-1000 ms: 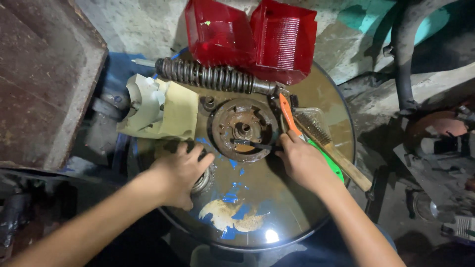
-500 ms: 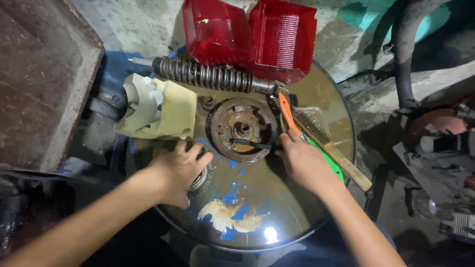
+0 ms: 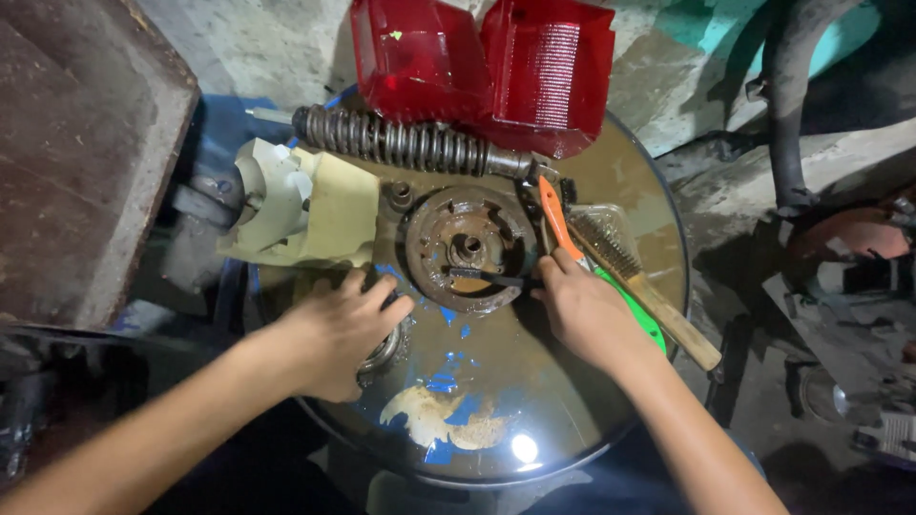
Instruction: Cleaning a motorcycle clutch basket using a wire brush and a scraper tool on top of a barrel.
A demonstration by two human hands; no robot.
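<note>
Our right grip (image 3: 584,310) pinches a thin dark tool (image 3: 487,278) poked into the rusty hub (image 3: 468,248) just left of it. Our left grip (image 3: 339,329) lies flat and released on the drum top (image 3: 506,381), covering a metal ring (image 3: 382,351), with the hub up to its right.

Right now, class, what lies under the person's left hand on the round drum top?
Under the left hand a round metal part peeks out at its edge, resting on the drum top. The hand covers the rest, so its shape cannot be told.
</note>
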